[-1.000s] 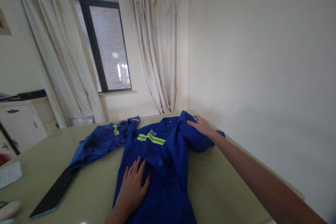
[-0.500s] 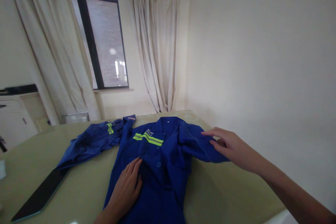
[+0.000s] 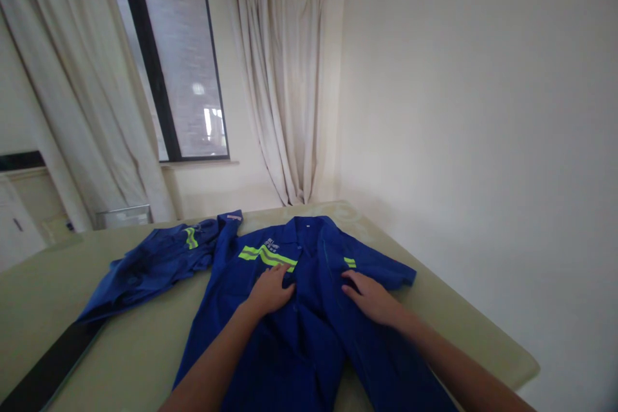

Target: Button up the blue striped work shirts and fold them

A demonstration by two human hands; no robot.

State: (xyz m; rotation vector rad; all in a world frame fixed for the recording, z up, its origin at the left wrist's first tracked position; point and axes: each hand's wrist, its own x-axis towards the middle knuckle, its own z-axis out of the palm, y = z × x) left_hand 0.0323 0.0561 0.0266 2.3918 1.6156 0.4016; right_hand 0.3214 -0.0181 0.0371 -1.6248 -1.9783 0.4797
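A blue work jacket (image 3: 270, 341) with yellow-green reflective strips lies front up, collar at the far end and its front parted. My left hand (image 3: 271, 290) rests on the left front panel, just below the chest strip, fingers stretched and thumb apart. On the right front panel is my right hand (image 3: 371, 297), its thumb and forefinger apart below a short reflective strip. The right sleeve (image 3: 386, 267) extends beyond that hand. A second crumpled part of blue cloth (image 3: 154, 264), with a reflective strip, lies to the left; whether it joins the jacket I cannot tell.
Everything lies on a pale green table (image 3: 140, 347), whose right edge runs along the wall. A flat dark panel (image 3: 53, 367) lies at the left, partly under the blue cloth. Curtains (image 3: 284, 77) and a window (image 3: 186, 64) are behind.
My right hand has left the sleeve and moved left onto the front panel, which now spreads further right. My left hand has moved up and right. The view has shifted slightly right.
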